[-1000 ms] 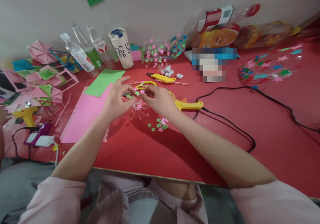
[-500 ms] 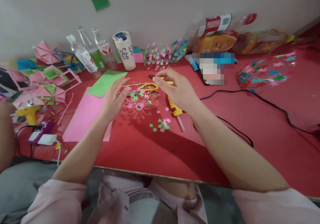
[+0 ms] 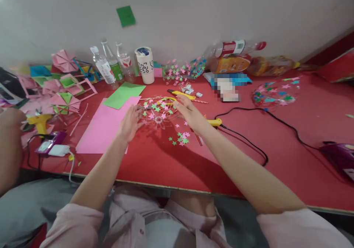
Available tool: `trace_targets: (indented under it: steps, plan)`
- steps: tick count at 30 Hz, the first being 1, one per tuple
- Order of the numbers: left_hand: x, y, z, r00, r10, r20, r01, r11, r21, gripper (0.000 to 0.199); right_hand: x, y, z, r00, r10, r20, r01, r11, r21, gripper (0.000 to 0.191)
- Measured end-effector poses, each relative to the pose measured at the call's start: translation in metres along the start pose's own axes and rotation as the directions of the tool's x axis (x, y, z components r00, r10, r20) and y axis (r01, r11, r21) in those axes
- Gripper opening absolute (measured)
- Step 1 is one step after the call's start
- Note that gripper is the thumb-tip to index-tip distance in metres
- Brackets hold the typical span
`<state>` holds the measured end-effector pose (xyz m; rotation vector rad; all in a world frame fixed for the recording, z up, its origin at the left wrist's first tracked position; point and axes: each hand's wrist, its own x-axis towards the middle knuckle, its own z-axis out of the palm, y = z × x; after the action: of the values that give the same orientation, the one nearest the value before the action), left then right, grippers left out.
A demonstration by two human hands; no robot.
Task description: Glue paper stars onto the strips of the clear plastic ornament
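Observation:
A clear plastic piece with pink and green stars rests on the red table between my hands. At its left side is my left hand, fingers apart and holding nothing. My right hand hovers over its right side, open, fingers spread. Loose paper stars lie just nearer to me. A yellow glue gun is partly hidden behind my right wrist. Beyond that hand lies a yellow cutter. Yellow scissor handles show behind the plastic piece.
Pink paper and green paper lie left. Bottles and a white cup stand by the wall. Star-covered plastic and a black cable are right. Another person's arm shows far left, near a second glue gun.
The view has shifted, showing more of the wall and right side. My right hand has come down and nearer the plastic piece, uncovering the cutter. Both hands remain open.

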<state>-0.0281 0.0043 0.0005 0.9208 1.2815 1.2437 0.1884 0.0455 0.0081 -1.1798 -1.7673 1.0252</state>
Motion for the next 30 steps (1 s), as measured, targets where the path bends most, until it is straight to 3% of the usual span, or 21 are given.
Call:
trace_targets:
  steps: [5,17,23,27,30]
  plan:
    - [-0.013,-0.003,0.002,1.0,-0.002,-0.011,0.001,0.994,-0.105,0.045,0.009,0.001,0.006,0.999,0.045,-0.031,-0.041,0.992,0.122,0.056]
    - [-0.023,-0.005,0.001,0.999,-0.04,-0.008,0.038,0.989,-0.14,0.044,0.025,0.007,0.015,0.996,0.023,-0.087,-0.013,0.994,0.108,0.052]
    - [-0.02,-0.008,-0.002,0.999,-0.005,-0.034,0.001,0.994,-0.107,0.045,0.024,0.006,0.013,0.995,0.013,-0.094,-0.004,0.996,0.092,0.054]
    - [-0.017,-0.016,-0.007,0.983,0.12,-0.138,-0.128,0.99,-0.05,0.041,0.025,0.006,0.01,0.995,-0.005,-0.095,0.011,0.998,0.063,0.049]
    - [-0.018,-0.022,-0.01,0.909,0.356,-0.217,-0.333,0.933,0.138,0.035,0.014,-0.001,0.005,0.975,-0.132,-0.178,0.125,0.991,-0.052,0.041]
